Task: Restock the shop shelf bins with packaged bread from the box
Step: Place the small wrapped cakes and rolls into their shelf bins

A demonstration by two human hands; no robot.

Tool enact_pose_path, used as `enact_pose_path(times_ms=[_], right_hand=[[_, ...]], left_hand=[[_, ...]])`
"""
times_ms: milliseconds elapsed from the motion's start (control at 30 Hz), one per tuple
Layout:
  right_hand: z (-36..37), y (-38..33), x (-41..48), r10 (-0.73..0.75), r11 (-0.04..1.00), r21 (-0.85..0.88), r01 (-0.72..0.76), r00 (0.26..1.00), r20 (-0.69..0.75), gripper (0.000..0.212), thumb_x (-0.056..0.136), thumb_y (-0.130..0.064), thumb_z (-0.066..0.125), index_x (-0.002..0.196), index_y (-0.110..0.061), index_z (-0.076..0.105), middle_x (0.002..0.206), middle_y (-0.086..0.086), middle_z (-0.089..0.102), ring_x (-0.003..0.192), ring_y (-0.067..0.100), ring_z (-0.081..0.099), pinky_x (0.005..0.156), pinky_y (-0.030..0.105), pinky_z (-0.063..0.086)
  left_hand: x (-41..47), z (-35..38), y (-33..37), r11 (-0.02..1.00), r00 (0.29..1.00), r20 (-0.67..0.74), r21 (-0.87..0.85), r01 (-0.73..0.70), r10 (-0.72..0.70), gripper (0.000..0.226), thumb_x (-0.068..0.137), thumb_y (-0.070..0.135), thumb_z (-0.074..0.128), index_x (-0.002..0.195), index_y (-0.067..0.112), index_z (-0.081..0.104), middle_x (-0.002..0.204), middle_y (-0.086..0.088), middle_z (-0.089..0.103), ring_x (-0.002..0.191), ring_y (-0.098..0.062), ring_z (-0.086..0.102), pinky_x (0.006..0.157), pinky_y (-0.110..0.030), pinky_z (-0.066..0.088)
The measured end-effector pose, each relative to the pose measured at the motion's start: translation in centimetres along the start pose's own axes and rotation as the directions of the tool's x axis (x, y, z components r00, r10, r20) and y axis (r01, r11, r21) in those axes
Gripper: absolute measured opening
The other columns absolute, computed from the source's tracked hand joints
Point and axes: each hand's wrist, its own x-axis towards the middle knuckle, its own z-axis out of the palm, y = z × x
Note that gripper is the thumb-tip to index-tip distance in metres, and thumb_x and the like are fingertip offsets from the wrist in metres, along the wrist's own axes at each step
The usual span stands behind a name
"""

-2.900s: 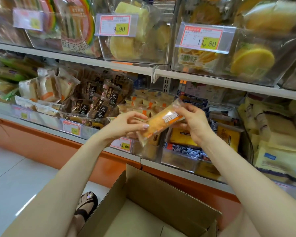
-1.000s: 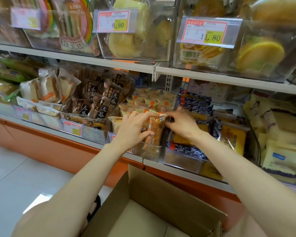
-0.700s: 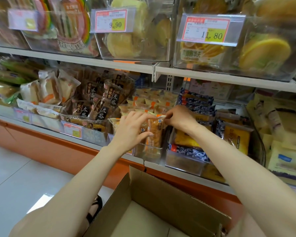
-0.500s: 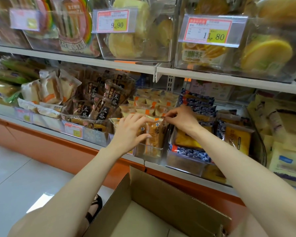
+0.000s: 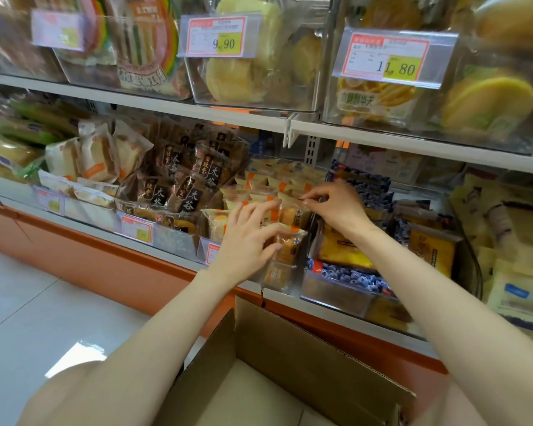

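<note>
- While the bread packet (image 5: 290, 214) is standing upright among its fellows in the clear bin (image 5: 282, 282) on the lower shelf, the person is settling it into the row. By my reading this is the placing step, and it is nearly finished.
- The right hand (image 5: 336, 204) is pinching the packet's sealed top edge between thumb and forefinger, with the other fingers arching loosely above it.
- The left hand (image 5: 246, 238), at about eight o'clock from the right one, is lying with spread, slightly bent fingers across the tops of the front packets. Its thumb is pressing toward the frontmost one. The wrappers are blurring together there, so I cannot tell whether it is gripping or only steadying.
- The bin is sitting at twelve o'clock from the box (image 5: 290, 348), with dark brown packets (image 5: 182, 186) at its nine o'clock and blue packets (image 5: 351, 276) at its three o'clock.
- The box is gaping open under both forearms. The part of its floor that is showing is looking bare, and the rest is lying out of view.
- The next move is calling for both hands to let go without tipping the row. They are then needing to draw back toward six o'clock and reach into the box for another packet, gripping lightly so that the soft bread is not being squashed.
</note>
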Motion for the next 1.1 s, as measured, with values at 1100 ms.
enact_pose_path(times_ms=[1100], right_hand=[[0.0, 0.4, 1.4, 0.156, 0.909, 0.403, -0.108, 0.984, -0.089, 0.007, 0.085, -0.017, 0.069, 0.079, -0.019, 0.066, 0.1, -0.001, 0.055, 0.091, 0.01, 0.051, 0.078, 0.019, 0.039]], left_hand=[[1.5, -0.9, -0.7, 0.994, 0.983, 0.181, -0.107, 0.008, 0.011, 0.056, 0.089, 0.055, 0.024, 0.115, 0.024, 0.062, 0.123, 0.009, 0.06, 0.121, -0.011, 0.049, 0.099, -0.038, 0.029]])
